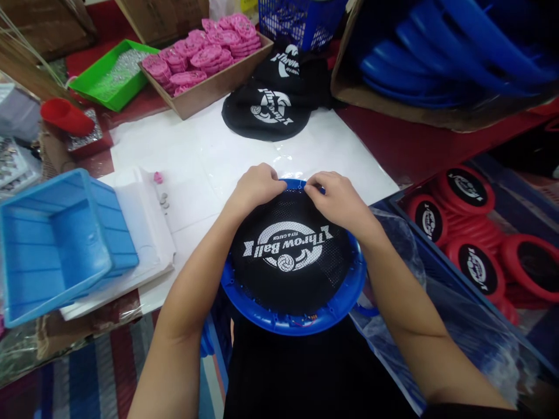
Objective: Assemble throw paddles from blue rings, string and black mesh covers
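A blue ring [301,326] with a black mesh disc [283,291] across it lies in front of my body, at the near edge of the white sheet. The white "Throw Ball" print on the mesh appears upside down. My left hand [262,185] pinches the far rim, its thumb and fingers pressed together at the mesh edge. Just to the right, my right hand [334,195] has its fingers closed on the same far rim. A small peg on the rim shows between the two hands.
Black printed discs [273,116] lie on the white sheet [196,157] beyond the ring. Pink parts fill a cardboard tray [218,81]. A blue bin [70,244] stands left, a carton of blue rings [437,116] at back right, and red rings [474,265] at right.
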A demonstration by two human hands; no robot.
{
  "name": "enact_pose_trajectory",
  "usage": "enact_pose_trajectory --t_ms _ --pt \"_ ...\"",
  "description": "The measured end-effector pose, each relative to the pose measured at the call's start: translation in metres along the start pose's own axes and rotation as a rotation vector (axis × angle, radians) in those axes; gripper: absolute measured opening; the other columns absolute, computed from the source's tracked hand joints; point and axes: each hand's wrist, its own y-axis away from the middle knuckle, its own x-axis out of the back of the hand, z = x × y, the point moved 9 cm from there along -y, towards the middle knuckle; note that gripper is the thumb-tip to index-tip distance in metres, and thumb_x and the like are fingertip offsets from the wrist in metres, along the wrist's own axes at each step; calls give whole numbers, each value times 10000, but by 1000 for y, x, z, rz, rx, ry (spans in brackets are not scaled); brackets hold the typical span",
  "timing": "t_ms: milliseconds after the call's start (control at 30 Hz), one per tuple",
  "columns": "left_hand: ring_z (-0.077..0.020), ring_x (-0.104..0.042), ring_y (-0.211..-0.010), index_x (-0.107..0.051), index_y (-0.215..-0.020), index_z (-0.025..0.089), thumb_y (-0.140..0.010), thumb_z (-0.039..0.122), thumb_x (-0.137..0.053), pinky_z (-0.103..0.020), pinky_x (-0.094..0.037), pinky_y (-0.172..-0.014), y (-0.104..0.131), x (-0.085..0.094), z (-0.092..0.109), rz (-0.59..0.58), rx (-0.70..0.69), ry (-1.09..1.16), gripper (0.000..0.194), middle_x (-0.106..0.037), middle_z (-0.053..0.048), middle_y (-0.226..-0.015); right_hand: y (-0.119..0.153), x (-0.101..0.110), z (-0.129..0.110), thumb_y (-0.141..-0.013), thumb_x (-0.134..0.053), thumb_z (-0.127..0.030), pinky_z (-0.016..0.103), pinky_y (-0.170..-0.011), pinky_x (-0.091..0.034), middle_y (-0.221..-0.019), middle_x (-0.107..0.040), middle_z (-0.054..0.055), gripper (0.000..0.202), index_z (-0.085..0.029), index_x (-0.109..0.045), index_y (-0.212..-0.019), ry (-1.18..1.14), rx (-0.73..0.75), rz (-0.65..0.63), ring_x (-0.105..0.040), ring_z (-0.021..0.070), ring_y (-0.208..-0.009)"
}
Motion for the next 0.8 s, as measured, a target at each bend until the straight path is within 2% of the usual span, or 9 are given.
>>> enact_pose_trajectory --t_ms 133,267,467,667,800 --pt "-216 -569 -726 -660 -697 197 -839 245 -672 -385 -399 -694 4 0 5 50 -71 -68 151 -686 -85 -752 -5 1 10 -951 -601 -246 542 -977 -487 -1000 -721 107 158 -248 -701 -829 -5 6 0 -633 329 -1024" --pt "-220 -581 -767 -693 -743 200 -913 257 -630 -389 -389 -716 8 0 8 54 -186 -126 190 -722 -88 -820 -12 0 21 -933 -662 -256 494 -965 -515 -1050 -692 102 127 -244 -782 -895 -109 -29 -74 -647 300 -1025" --pt "-199 -588 -746 -694 -723 203 -994 355 -609 -386 -409 -738 10 3 9 -29 -311 -89 322 -725 -64 -794 -21 0 21 -936 -669 -268 418 -911 -515 -1001 -723 78 145 -222 -794 -878 -157 -24 -196 -660 256 -953" --pt "-216 -672 -858 -802 -866 223 -975 348 -635 -377 -485 -828 11 5 5 -111 -344 -69 235 -791 -60 -923 -28 -8 26 -909 -676 -245 382 -806 -491 -875 -733 50 145 -216 -766 -799 -167 -20 -302 -650 226 -854" --pt "-224 -696 -925 -822 -950 234 -961 309 -635 -384 -509 -881 13 7 7 -133 -387 -100 201 -798 -60 -1002 -26 -7 24 -915 -676 -259 387 -811 -497 -901 -738 60 143 -217 -769 -815 -163 -9 -319 -654 230 -864"
